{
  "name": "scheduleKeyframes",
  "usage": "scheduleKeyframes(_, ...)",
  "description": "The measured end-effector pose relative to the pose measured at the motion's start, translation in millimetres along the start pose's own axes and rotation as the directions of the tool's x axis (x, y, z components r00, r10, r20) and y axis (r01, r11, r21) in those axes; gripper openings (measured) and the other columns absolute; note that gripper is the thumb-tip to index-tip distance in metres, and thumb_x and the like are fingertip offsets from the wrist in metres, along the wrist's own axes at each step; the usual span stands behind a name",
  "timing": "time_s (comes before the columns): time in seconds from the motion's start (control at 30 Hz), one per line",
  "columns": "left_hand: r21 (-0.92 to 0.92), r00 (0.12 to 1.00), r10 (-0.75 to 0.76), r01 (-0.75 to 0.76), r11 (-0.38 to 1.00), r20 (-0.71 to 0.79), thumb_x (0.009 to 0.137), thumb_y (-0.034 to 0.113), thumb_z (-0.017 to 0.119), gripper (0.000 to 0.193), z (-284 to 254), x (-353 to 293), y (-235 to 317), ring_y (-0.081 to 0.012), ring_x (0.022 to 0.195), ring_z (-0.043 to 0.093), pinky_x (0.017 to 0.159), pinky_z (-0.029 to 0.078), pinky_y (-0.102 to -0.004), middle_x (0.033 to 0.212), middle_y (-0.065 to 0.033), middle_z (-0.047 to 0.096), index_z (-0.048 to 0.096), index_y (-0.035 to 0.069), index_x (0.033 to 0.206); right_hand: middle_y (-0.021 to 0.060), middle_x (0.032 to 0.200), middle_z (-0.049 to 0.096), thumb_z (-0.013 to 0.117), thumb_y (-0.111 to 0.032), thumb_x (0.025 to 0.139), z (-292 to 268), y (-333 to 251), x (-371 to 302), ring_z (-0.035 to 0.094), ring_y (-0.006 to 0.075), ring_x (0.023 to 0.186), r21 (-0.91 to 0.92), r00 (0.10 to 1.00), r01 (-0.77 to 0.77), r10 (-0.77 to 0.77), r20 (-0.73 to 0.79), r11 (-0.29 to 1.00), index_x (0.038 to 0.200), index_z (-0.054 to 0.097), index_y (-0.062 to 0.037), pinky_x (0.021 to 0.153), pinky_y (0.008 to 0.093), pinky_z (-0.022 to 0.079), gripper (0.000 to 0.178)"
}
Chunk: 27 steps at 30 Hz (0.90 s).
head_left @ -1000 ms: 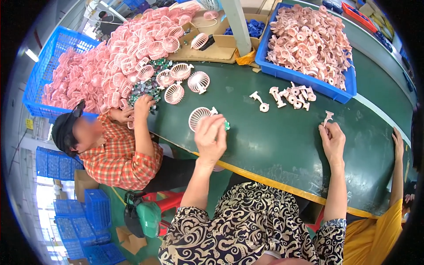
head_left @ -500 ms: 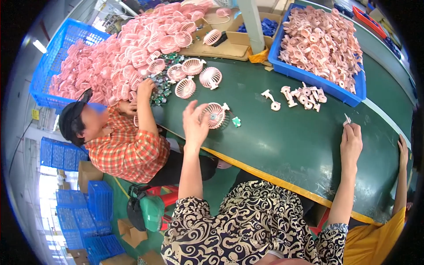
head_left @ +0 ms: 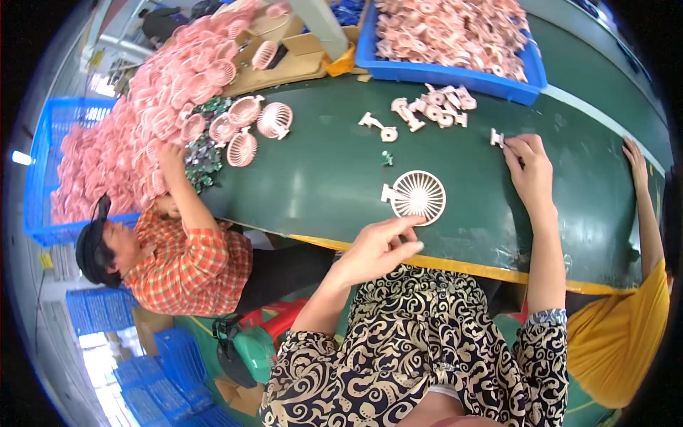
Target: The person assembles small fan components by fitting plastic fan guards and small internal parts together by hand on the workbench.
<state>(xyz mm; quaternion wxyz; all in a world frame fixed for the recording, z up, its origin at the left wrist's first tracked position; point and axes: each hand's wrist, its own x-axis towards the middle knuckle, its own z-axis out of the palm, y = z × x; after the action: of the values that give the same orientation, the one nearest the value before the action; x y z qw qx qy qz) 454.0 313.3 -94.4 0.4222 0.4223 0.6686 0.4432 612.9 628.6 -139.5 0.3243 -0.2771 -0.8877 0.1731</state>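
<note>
A round pink fan grille (head_left: pixel 418 196) is touched at its near edge by the extended fingers of the left hand (head_left: pixel 377 249), held open. A small pink plastic part (head_left: pixel 496 137) is pinched by the right hand (head_left: pixel 530 165), far right of the grille on the green belt (head_left: pixel 320 178).

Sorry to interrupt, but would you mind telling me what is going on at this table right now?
A person works at a green table with pink fan parts. Their left hand hovers at the near edge, fingertips just short of a round fan grille lying flat. Their right hand reaches out and pinches a small pink piece. More loose pieces lie near a blue bin full of them. To the left, a co-worker in a plaid shirt reaches into a big heap of grilles.
</note>
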Motion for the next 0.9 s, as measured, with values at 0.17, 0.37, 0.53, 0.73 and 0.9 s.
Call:
scheduleKeyframes(0.17,0.026,0.964,0.211,-0.209,0.978,-0.164,0.089,0.001,0.072,0.041,11,16,0,-0.0051,0.062,0.051,0.056,0.043,-0.0226,0.092,0.0007,0.066,0.069,0.009,0.129,0.0105,0.102,0.065,0.074,-0.009,0.090,-7,-1,-2,0.069,0.0257,0.079,0.054,0.994,-0.102,0.099,0.051,0.993,0.108,0.073,-0.0017,0.072,0.0349,0.056,0.019)
scheduleKeyframes(0.37,0.414,0.947,0.282,-0.196,0.889,-0.156,0.081,-0.003,0.070,0.063,-8,27,20,-0.0135,0.079,0.056,0.070,0.048,-0.0268,0.130,-0.0096,0.065,0.058,0.009,0.141,0.0122,0.100,0.065,0.077,-0.013,0.088,-12,2,-6,0.070,0.0308,0.082,0.063,0.986,-0.152,0.147,0.079,0.986,0.109,0.072,-0.0009,0.075,0.0389,0.056,0.025)
scheduleKeyframes(0.53,0.682,0.965,0.217,-0.060,0.729,-0.147,0.086,0.009,0.070,0.057,-13,35,13,-0.0386,0.104,0.064,0.094,0.053,-0.0418,0.118,-0.0167,0.066,0.054,0.007,0.141,0.0122,0.099,0.065,0.078,-0.014,0.087,-15,0,-3,0.069,0.0317,0.082,0.068,0.986,-0.149,0.143,0.089,0.987,0.110,0.072,-0.0012,0.075,0.0396,0.055,0.026)
scheduleKeyframes(0.73,0.740,0.899,0.314,0.015,0.673,-0.304,0.088,0.013,0.074,0.027,-5,40,9,-0.0310,0.084,0.063,0.076,0.051,-0.0419,0.089,-0.0102,0.070,0.070,0.005,0.113,0.0118,0.100,0.065,0.078,-0.014,0.087,-13,2,-3,0.069,0.0304,0.082,0.091,0.984,-0.159,0.150,0.094,0.983,0.110,0.072,-0.0014,0.075,0.0394,0.055,0.027)
scheduleKeyframes(0.9,0.770,0.885,0.322,0.062,0.635,-0.337,0.089,0.013,0.074,0.013,-3,37,9,-0.0292,0.082,0.063,0.073,0.051,-0.0396,0.085,-0.0095,0.071,0.076,0.005,0.099,0.0119,0.101,0.066,0.079,-0.015,0.086,-12,3,-3,0.069,0.0285,0.080,0.093,0.981,-0.182,0.174,0.081,0.979,0.112,0.072,-0.0017,0.075,0.0385,0.056,0.030)
